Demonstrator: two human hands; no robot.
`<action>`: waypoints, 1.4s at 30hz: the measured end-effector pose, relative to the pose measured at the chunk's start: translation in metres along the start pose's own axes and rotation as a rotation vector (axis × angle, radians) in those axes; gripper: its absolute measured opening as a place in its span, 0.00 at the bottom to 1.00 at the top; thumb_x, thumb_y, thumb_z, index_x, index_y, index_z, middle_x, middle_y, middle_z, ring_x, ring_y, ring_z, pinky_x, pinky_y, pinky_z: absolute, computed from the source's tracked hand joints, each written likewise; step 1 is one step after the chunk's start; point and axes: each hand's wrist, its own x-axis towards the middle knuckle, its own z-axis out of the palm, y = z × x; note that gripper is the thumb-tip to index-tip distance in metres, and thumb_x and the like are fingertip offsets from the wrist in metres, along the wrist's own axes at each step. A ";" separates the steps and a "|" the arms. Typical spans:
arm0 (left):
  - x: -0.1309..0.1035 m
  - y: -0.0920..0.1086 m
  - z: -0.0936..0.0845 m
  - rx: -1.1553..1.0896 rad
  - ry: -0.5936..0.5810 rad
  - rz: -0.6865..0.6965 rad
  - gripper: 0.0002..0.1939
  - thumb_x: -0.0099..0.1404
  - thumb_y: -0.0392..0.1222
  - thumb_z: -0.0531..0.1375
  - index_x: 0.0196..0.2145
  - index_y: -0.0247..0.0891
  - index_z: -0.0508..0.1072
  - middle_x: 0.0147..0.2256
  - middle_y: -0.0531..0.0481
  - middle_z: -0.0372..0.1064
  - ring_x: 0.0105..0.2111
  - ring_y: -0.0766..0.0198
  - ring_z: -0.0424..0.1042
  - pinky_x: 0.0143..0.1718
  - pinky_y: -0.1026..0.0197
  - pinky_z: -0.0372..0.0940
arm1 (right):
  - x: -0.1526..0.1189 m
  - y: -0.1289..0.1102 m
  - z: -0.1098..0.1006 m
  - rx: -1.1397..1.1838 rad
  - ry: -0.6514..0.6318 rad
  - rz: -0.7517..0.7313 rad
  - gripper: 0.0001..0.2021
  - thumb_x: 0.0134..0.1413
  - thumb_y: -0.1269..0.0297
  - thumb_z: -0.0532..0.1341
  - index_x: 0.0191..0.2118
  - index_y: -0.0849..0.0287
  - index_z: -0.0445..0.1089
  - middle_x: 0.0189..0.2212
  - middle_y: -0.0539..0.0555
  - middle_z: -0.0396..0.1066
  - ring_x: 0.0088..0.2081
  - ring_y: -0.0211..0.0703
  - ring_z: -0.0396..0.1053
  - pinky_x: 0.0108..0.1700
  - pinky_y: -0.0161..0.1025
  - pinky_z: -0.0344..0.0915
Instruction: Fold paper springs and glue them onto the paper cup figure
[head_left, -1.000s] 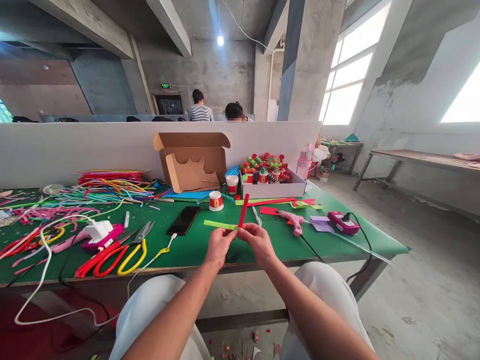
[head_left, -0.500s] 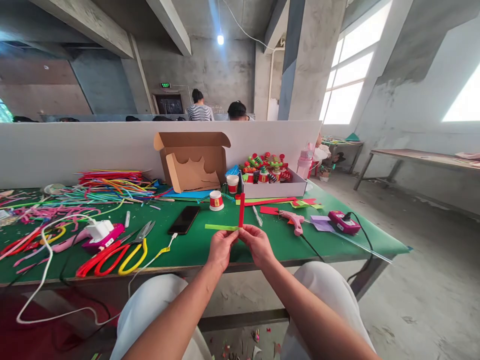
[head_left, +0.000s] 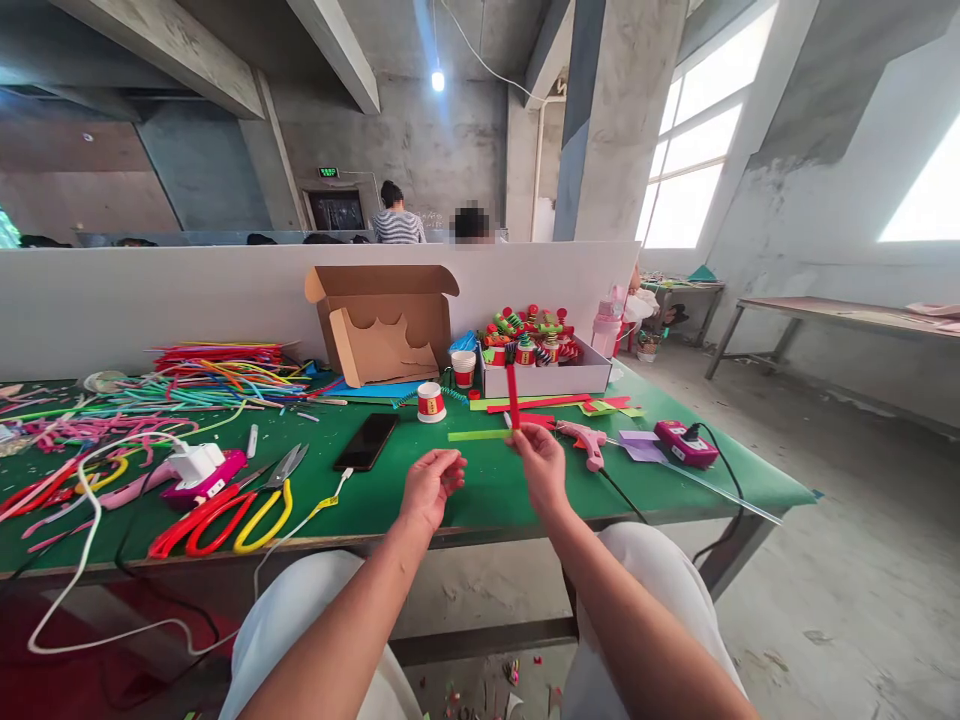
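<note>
Pinched in my right hand (head_left: 540, 462) is the corner where a red strip (head_left: 513, 392) and a light green strip (head_left: 478, 436) meet. The red strip points up and the green one points left, making an L shape. My left hand (head_left: 431, 487) is apart from the strips, over the green table, with its fingers curled and nothing seen between them. Beyond the hands stands a red and white paper cup (head_left: 431, 402). A black phone (head_left: 367, 441) lies to the left, and a pink glue gun (head_left: 586, 443) lies right of my right hand.
Scissors with yellow handles (head_left: 264, 515), a magenta power block (head_left: 202, 480) and white cable are on the left. Behind are an open cardboard box (head_left: 390, 330), a white box (head_left: 547, 380) of springy cup figures and a pink bottle (head_left: 606, 325). People sit beyond the partition (head_left: 150, 300).
My left hand has let go of the strips and moved slightly left. My right hand has moved right and a little up, carrying the joined strips with it.
</note>
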 end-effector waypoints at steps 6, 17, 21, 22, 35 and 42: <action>0.008 0.011 -0.009 0.330 -0.030 0.372 0.13 0.44 0.47 0.69 0.27 0.38 0.79 0.28 0.47 0.76 0.28 0.63 0.70 0.29 0.64 0.62 | -0.004 -0.007 -0.002 -0.194 -0.175 -0.009 0.13 0.39 0.54 0.68 0.31 0.56 0.76 0.25 0.51 0.74 0.28 0.44 0.71 0.36 0.43 0.70; -0.007 0.003 0.006 0.248 -0.094 0.318 0.12 0.41 0.48 0.71 0.21 0.37 0.77 0.22 0.49 0.75 0.25 0.62 0.69 0.30 0.62 0.63 | -0.033 0.005 0.019 -0.090 -0.248 0.071 0.12 0.38 0.54 0.70 0.28 0.56 0.73 0.25 0.51 0.74 0.29 0.44 0.72 0.38 0.42 0.71; -0.005 0.000 0.004 0.334 -0.107 0.380 0.11 0.44 0.47 0.69 0.22 0.38 0.78 0.22 0.49 0.74 0.24 0.62 0.69 0.30 0.62 0.63 | -0.034 0.003 0.019 -0.052 -0.236 0.103 0.14 0.38 0.53 0.70 0.28 0.57 0.73 0.25 0.51 0.74 0.30 0.44 0.72 0.40 0.43 0.71; -0.005 -0.001 0.003 0.371 -0.101 0.403 0.10 0.45 0.47 0.69 0.22 0.38 0.78 0.22 0.49 0.75 0.24 0.61 0.70 0.31 0.61 0.63 | -0.034 0.003 0.019 -0.054 -0.233 0.105 0.13 0.38 0.53 0.70 0.28 0.57 0.73 0.25 0.51 0.74 0.30 0.44 0.72 0.40 0.43 0.71; -0.014 0.004 0.004 0.582 -0.128 0.739 0.04 0.54 0.44 0.65 0.25 0.45 0.79 0.28 0.47 0.75 0.32 0.56 0.70 0.40 0.56 0.64 | -0.035 -0.001 0.019 -0.097 -0.184 0.091 0.11 0.37 0.55 0.69 0.25 0.57 0.73 0.22 0.51 0.73 0.26 0.42 0.71 0.35 0.40 0.70; -0.015 -0.001 0.001 0.634 -0.214 0.927 0.03 0.58 0.41 0.64 0.30 0.45 0.80 0.29 0.46 0.75 0.32 0.58 0.68 0.39 0.57 0.64 | -0.038 -0.006 0.019 -0.023 -0.177 0.163 0.12 0.35 0.56 0.71 0.24 0.58 0.73 0.22 0.50 0.73 0.26 0.41 0.71 0.37 0.42 0.71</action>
